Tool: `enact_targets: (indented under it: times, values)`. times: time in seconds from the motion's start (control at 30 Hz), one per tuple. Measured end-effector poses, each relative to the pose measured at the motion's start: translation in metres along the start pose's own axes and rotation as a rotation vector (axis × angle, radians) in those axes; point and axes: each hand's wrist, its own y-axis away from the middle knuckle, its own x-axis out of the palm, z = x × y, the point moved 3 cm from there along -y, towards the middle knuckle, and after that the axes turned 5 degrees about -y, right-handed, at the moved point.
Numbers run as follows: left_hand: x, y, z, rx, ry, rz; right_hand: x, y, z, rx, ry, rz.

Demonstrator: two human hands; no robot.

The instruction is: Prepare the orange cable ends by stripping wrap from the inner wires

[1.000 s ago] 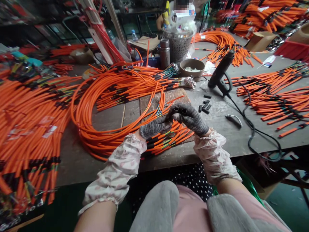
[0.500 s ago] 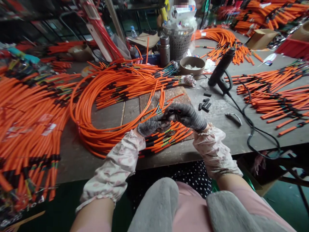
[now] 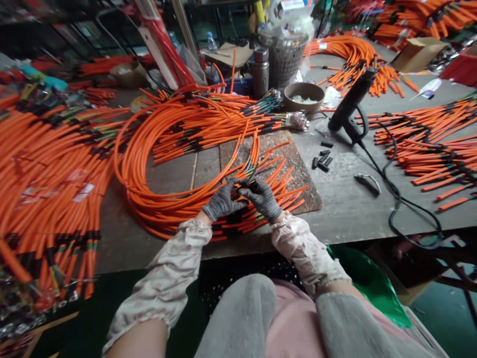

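Observation:
Both my hands wear grey knit gloves and meet over the near middle of the table. My left hand (image 3: 220,200) is closed round an orange cable (image 3: 238,156) close to its end, where coloured inner wires (image 3: 252,171) fan out. My right hand (image 3: 263,198) pinches at the same cable end, fingertips touching the left hand's. What sits between the fingertips is too small to make out. Under the hands lies a bundle of orange cable ends (image 3: 278,191) with black sleeves, part of a large coil (image 3: 149,164).
A brown mat (image 3: 298,169) lies under the cable ends. Loose black sleeve pieces (image 3: 322,159), a black heat gun (image 3: 352,107) with its cord, a metal clip (image 3: 367,181), a bowl (image 3: 303,94), a steel flask (image 3: 261,72) and a basket (image 3: 283,54) stand behind. Orange cable heaps (image 3: 48,174) fill both sides.
Both hands have dropped from a raised position toward the table and moved left, now lower on the cable bundle. The view has tilted, shifting everything slightly.

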Motion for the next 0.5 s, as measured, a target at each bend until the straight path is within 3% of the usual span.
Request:
enact_targets:
  times: [0.2,0.27,0.37,0.4,0.43,0.5]
  values:
    - [0.010,-0.003,-0.019,-0.002,0.042,-0.130,0.000,-0.002,0.033,-0.115,0.159,0.033]
    - [0.005,0.001,-0.014,-0.059,0.181,0.009,0.002,-0.002,0.037,-0.139,0.193,0.020]
    - [-0.011,0.011,-0.010,-0.153,0.392,0.344,0.011,-0.001,0.037,-0.204,0.194,-0.039]
    - [-0.018,0.013,-0.012,-0.156,0.401,0.367,0.014,-0.001,0.037,-0.220,0.187,-0.048]
    - [-0.024,0.013,-0.016,-0.139,0.367,0.320,0.018,-0.002,0.038,-0.233,0.181,-0.044]
    - [-0.031,0.012,-0.031,-0.062,0.213,0.078,0.025,-0.003,0.042,-0.260,0.179,-0.013]
